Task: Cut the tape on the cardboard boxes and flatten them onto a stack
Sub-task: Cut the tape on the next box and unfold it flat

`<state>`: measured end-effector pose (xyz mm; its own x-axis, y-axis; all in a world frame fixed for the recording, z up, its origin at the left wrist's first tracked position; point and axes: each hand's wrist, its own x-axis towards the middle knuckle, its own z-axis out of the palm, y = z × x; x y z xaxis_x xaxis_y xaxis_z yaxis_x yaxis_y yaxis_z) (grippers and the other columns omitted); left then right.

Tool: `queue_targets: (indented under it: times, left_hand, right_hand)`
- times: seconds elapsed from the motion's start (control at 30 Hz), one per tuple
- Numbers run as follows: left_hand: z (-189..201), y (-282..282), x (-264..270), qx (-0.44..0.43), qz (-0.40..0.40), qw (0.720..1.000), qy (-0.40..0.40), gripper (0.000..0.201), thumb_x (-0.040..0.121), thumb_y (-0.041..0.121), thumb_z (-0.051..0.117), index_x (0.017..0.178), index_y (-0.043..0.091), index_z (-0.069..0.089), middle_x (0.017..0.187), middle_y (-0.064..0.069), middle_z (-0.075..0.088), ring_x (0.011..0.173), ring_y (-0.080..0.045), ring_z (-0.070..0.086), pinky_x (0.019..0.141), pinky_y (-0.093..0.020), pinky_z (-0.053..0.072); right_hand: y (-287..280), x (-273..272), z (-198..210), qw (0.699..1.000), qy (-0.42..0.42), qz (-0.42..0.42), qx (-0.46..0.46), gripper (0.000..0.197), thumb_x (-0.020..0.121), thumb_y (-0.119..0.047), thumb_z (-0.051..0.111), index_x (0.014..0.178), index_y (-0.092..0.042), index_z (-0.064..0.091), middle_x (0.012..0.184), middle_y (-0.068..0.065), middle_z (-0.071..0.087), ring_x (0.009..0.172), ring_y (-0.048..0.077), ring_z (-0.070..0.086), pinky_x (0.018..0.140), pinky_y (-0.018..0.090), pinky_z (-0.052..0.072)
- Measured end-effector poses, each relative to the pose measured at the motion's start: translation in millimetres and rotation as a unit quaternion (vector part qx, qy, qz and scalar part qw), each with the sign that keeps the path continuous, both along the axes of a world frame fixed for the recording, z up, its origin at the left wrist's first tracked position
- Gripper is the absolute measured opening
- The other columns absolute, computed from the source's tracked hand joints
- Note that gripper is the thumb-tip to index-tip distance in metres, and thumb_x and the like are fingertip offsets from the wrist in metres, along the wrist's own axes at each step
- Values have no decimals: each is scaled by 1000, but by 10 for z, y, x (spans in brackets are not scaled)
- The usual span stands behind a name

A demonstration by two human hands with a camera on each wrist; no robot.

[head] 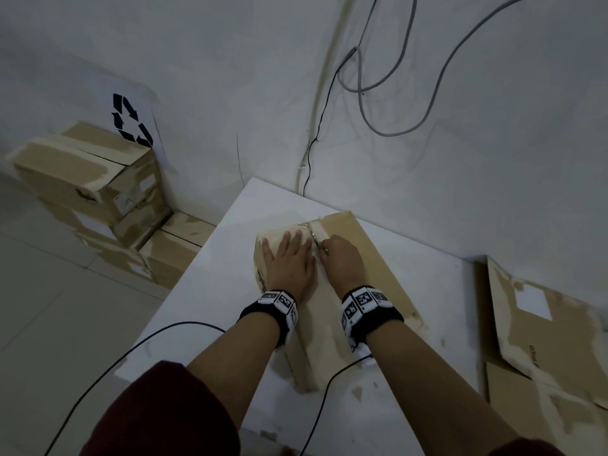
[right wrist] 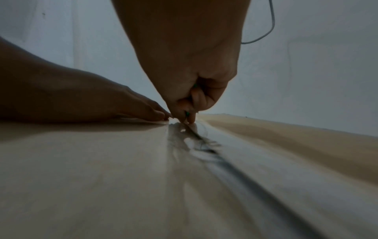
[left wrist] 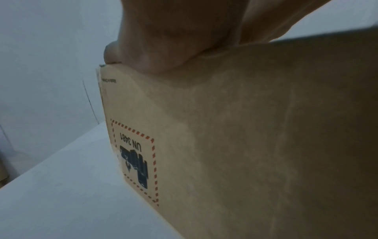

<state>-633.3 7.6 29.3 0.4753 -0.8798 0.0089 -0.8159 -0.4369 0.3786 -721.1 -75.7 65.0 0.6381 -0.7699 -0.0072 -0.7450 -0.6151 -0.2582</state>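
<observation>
Pressing the cardboard box (head: 358, 245), left hand (head: 289, 261) lies flat.

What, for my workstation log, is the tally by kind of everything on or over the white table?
cardboard box: 1
hands: 2, the left hand and the right hand
cutter, green-handled, in the right hand: 1
wrist bands: 2
black cables: 2
Total: 8
</observation>
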Motion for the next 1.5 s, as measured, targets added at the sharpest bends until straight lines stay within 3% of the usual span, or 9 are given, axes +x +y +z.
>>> queue_targets:
  times: [0.27,0.43,0.57,0.67,0.87,1.03,1.17,1.37,1.5]
  left_hand:
    - [-10,22,-10,-6,-5,1000,7,51,99,38,27,149,28,31,160,3,19,148,-20,9,112,-59,-12]
    - [30,32,22,56,-41,998,4,66,96,55,27,154,28,11,162,2,2,149,-20,-2,110,-61,-15]
    - [39,265,-126,39,-179,981,-58,73,88,52,-3,154,23,7,162,1,7,149,-21,2,112,-61,-6]
    - [19,528,-416,33,-266,962,-60,59,100,44,9,155,20,8,162,2,8,149,-19,5,117,-54,-1]
    - [4,555,-475,21,-243,969,-34,55,103,41,16,154,20,18,161,5,11,148,-14,9,119,-47,-1]
    - [-15,538,-501,30,-233,970,-55,86,80,49,-14,152,22,23,160,5,17,148,-13,14,118,-45,1]
    - [-18,526,-526,41,-218,973,-60,90,75,49,-18,153,24,21,160,7,16,148,-12,13,118,-44,0]
    - [55,541,-580,65,-201,975,-69,53,102,40,12,153,25,17,161,8,12,148,-11,10,119,-45,0]
    - [81,540,-621,87,-195,974,-80,51,104,37,17,154,25,15,161,8,10,148,-11,8,119,-49,1]
  right_hand:
    - [391,-560,6,999,12,-34,4,26,101,-19,46,104,-7,69,98,12,58,87,35,60,70,38,44]
    - [630,-878,15,995,36,-88,0,27,102,-24,46,96,-14,71,81,-1,44,77,28,59,61,32,38]
    - [653,-808,27,994,32,-108,1,24,100,-22,49,98,-12,72,85,3,48,81,31,61,63,35,42]
    - [670,-792,33,991,3,-132,2,25,98,-26,53,105,-14,73,96,7,64,91,28,63,75,35,47]
    - [785,-940,71,990,-20,-141,20,22,97,-24,56,95,-8,72,95,9,64,90,27,60,76,37,46]
    - [1017,-1312,66,988,-31,-148,29,18,98,-19,56,90,-8,67,84,0,50,83,23,57,66,30,39]
    - [1153,-1616,64,985,-50,-159,39,17,99,-21,55,95,-9,67,85,-4,47,78,15,50,66,24,33]
    - [1227,-1745,74,989,-47,-134,34,20,100,-20,53,95,-7,67,93,7,61,85,22,59,70,30,44]
    - [1274,-1833,69,987,-67,-137,43,17,100,-18,54,98,-8,67,93,3,60,84,18,55,70,26,41]
